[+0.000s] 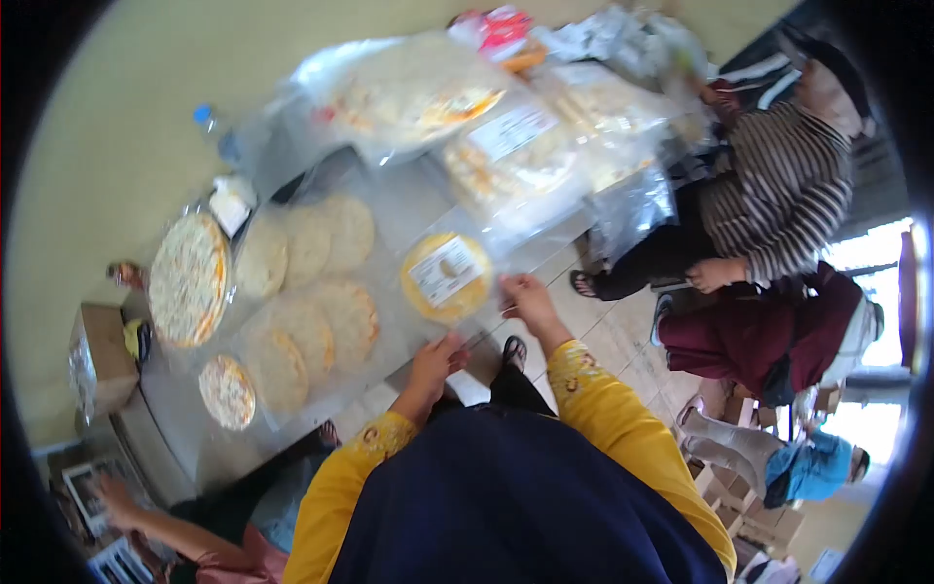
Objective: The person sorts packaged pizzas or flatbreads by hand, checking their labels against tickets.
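A clear plastic bag point(399, 238) holding a yellow disc point(418, 292) with a white printed label point(446, 270) lies near the table's front edge. My right hand point(530, 302) pinches the bag at its right side. Closed at the near edge of the bag, my left hand point(435, 368) grips the plastic with thumb and fingers. To the left are packs of pale round pizza bases point(316, 234), overlapping in clear plastic, with a second row point(306, 336) nearer me. Behind the yellow disc sits a bagged, labelled stack of pizzas point(511, 170).
A large cheese-topped pizza point(190, 277) and a smaller one point(228, 392) lie at the left. More bagged pizzas point(418, 92) fill the back. A cardboard box point(102, 355) and a blue-capped bottle point(219, 136) stand by the wall. Several people are nearby, one in a striped top point(778, 180).
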`<move>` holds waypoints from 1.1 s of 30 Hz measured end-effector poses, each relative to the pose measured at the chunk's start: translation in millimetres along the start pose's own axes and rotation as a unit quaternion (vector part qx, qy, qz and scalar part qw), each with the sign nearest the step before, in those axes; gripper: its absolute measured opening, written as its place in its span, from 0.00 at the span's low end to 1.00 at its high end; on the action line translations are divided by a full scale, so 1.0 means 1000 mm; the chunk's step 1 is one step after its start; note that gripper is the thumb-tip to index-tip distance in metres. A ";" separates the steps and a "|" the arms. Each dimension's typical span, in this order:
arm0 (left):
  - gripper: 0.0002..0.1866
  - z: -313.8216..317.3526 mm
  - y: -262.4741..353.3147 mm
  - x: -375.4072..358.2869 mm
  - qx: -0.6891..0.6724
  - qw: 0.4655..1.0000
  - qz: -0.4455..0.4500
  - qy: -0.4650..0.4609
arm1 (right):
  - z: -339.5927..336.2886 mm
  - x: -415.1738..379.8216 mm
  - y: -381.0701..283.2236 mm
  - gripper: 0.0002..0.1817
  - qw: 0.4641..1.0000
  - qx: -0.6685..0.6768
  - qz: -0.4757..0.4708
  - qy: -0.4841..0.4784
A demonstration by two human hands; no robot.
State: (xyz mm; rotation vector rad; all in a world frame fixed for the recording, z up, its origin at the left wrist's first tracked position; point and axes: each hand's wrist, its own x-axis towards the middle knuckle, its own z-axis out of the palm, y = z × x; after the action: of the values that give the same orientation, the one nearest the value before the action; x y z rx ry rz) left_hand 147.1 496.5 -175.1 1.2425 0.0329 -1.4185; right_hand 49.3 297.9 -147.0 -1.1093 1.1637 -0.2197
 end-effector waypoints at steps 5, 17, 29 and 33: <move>0.17 0.010 0.035 -0.039 -0.058 0.995 0.017 -0.084 | -0.027 -0.013 0.004 0.11 0.987 0.119 -0.015 -0.104; 0.13 0.123 0.135 -0.131 0.191 0.902 0.298 -0.246 | -0.093 -0.144 -0.112 0.23 0.860 0.410 -0.212 -0.216; 0.13 0.237 0.140 -0.018 0.447 0.775 0.384 -0.229 | -0.143 -0.040 -0.145 0.38 0.664 0.626 -0.151 -0.381; 0.17 0.294 0.153 0.043 0.409 0.839 0.257 -0.252 | -0.200 0.010 -0.196 0.39 0.662 0.618 -0.146 -0.398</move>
State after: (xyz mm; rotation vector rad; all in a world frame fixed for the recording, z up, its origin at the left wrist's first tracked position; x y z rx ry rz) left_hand 84.6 229.7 16.1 1.3402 -1.2999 -1.2446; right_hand -34.4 78.8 7.2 -0.0349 -0.1283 -0.5883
